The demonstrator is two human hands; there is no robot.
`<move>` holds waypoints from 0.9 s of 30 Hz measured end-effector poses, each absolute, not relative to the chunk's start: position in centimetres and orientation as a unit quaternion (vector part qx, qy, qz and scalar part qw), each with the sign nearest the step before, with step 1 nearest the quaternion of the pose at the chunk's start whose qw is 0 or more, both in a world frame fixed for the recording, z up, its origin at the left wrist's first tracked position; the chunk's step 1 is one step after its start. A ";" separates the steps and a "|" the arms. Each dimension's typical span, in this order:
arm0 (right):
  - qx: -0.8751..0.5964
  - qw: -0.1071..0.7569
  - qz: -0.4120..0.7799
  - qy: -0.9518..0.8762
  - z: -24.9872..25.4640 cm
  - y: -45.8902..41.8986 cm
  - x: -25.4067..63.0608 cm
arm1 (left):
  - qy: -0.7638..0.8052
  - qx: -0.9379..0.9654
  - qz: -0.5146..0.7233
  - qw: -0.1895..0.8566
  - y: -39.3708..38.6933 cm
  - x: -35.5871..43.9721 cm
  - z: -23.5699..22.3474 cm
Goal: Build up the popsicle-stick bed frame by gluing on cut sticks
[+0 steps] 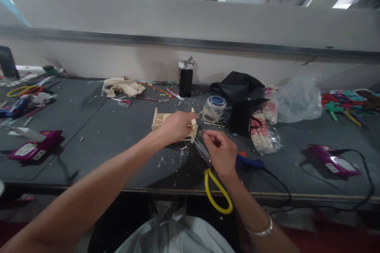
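Note:
A small model built of pale wooden sticks (159, 120) sits on the dark table in front of me. My left hand (178, 125) reaches over it, fingers closed on its right end by an upright stick. Just to the right, my right hand (221, 150) is in a pinch, thumb against forefinger; whatever is between the fingertips is too small to make out. Beneath that hand lies a tool with a yellow loop handle (218, 195) jutting past the table edge, its middle hidden. A blue glue gun (251, 162) with a cord lies beside my right wrist.
Behind my hands stand a clear jar with a blue lid (214, 108) and a black phone (186, 83). Bagged sticks (264, 134), a black bag (237, 87) and a plastic bag (298, 99) are to the right. Purple devices (335, 161) lie at both sides. Wood scraps litter the table.

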State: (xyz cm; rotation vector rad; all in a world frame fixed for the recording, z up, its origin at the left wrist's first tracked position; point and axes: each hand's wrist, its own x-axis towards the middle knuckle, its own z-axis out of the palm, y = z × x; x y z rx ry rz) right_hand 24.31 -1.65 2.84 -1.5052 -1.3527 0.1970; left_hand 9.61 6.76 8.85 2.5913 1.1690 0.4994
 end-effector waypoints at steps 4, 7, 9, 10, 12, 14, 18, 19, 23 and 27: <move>-0.620 0.519 0.082 -0.583 3.6 -1.4 23.8 | 0.393 0.894 0.177 0.125 6.9 9.5 8.7; -0.611 0.516 0.080 -0.595 4.0 -1.1 23.3 | 0.395 0.893 0.177 0.126 6.7 9.5 8.8; -0.607 0.510 0.074 -0.604 4.1 -0.8 23.0 | 0.396 0.892 0.176 0.127 6.6 9.4 9.0; -0.609 0.503 0.067 -0.610 4.2 -0.6 22.9 | 0.395 0.893 0.175 0.128 6.5 9.4 9.0; -0.619 0.479 0.043 -0.620 4.3 -0.2 22.6 | 0.390 0.894 0.174 0.132 6.6 9.5 9.0; -0.633 0.453 0.021 -0.628 4.4 0.2 22.3 | 0.381 0.898 0.172 0.138 6.8 9.5 9.0; -0.640 0.448 0.012 -0.624 5.2 0.2 22.0 | 0.353 0.912 0.169 0.121 6.5 9.2 9.8; -0.635 0.460 0.011 -0.621 5.5 -0.3 22.1 | 0.344 0.917 0.176 0.102 6.1 8.9 10.1; -0.617 0.520 0.024 -0.590 6.9 -4.3 22.6 | 0.337 0.908 0.245 0.046 1.7 7.3 11.4; -0.603 0.529 0.114 -0.585 7.4 -9.2 22.1 | 0.338 0.862 0.321 0.198 -4.1 6.7 9.6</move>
